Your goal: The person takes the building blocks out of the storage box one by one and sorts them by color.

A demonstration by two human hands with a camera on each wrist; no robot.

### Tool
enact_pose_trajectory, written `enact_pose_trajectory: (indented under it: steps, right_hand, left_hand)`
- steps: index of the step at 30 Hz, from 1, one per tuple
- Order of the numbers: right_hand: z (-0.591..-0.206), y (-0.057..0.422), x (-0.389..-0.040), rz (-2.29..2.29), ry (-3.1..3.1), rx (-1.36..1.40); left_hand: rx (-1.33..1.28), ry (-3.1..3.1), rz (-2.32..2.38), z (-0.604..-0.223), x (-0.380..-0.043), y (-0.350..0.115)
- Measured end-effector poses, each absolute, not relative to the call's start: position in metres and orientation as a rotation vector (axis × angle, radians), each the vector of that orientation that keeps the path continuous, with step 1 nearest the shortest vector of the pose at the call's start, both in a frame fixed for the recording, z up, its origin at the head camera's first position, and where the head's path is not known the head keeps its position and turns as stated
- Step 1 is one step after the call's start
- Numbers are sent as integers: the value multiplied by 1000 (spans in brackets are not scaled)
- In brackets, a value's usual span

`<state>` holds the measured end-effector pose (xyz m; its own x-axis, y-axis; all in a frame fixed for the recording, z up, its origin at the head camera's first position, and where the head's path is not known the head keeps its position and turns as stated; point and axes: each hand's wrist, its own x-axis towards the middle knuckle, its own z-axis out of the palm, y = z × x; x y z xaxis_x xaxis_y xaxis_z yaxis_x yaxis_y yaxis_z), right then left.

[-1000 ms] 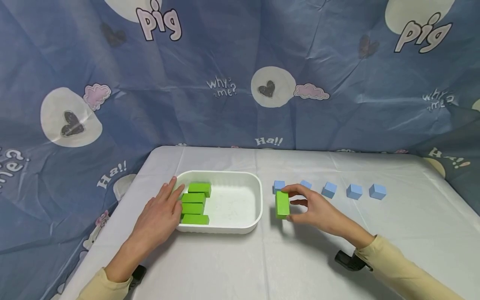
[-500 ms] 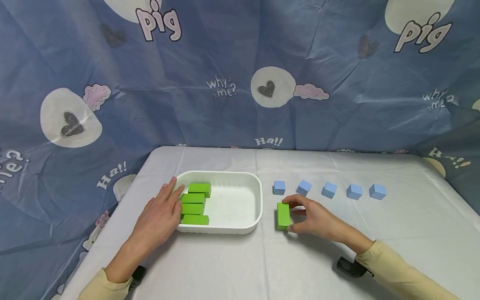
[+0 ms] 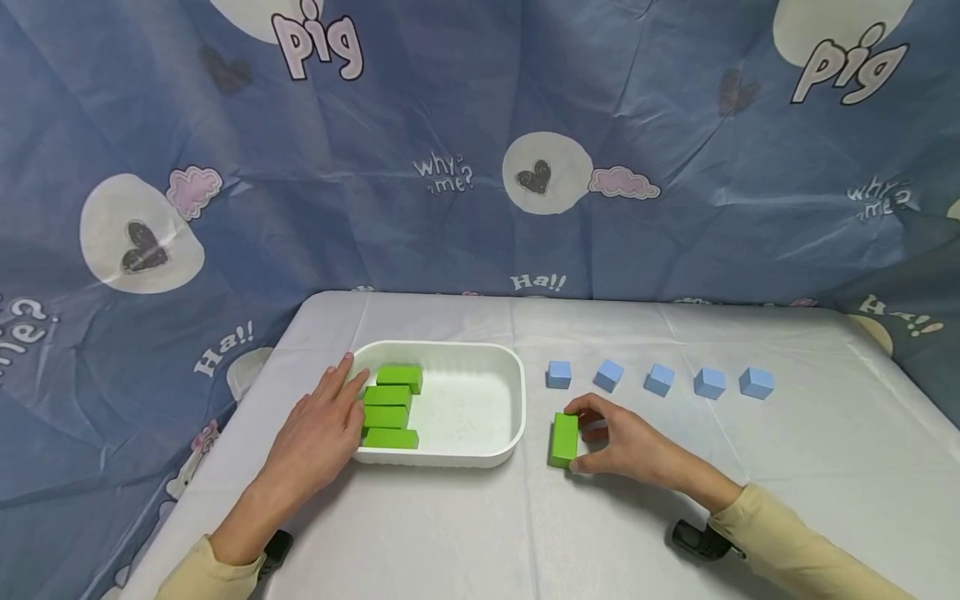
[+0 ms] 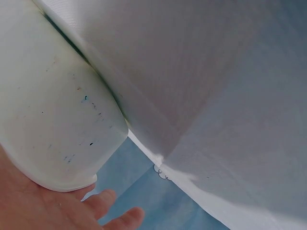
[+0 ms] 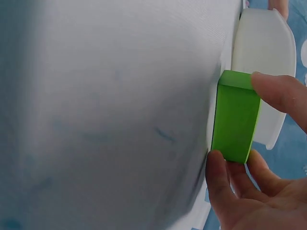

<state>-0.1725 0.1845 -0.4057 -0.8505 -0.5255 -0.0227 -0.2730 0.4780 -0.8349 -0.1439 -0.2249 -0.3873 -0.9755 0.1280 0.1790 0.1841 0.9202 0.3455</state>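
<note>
A white plastic tray (image 3: 465,404) lies left of the middle of the table. My left hand (image 3: 318,429) rests on its left edge with the fingers extended; in the left wrist view the hand (image 4: 53,206) touches the tray's outer wall (image 4: 62,120). Several green blocks (image 3: 386,417) lie inside along the tray's left side. To the right of the tray, my right hand (image 3: 633,446) pinches another green block (image 3: 564,439) by its two ends, down at the table surface. The right wrist view shows this block (image 5: 235,120) between thumb and fingertips.
Several small blue cubes (image 3: 660,380) form a row behind my right hand, to the right of the tray. The table (image 3: 450,533) has a white cover. A blue printed cloth (image 3: 420,233) hangs behind it.
My right hand has lowered the green block toward me onto the table, uncovering the blue cubes behind it, then shifted it slightly left. The left hand and tray have stayed put.
</note>
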Motion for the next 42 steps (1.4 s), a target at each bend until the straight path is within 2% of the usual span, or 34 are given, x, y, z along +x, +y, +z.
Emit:
enact_pose_trajectory:
  steps: [16,29,42]
  right_hand:
    - [-401,184,-171,-1275,2517,-704]
    - [-384,184,-181,-1526,2479,-846]
    - [-367,160,-188,-1649,2474,-873]
  left_hand:
    - [-234,-2926,-557,-386,-143,-226]
    - [-236,-2919,-542,-387,-143,-226]
    - [-254,-2911,-538,-388,-145,-225]
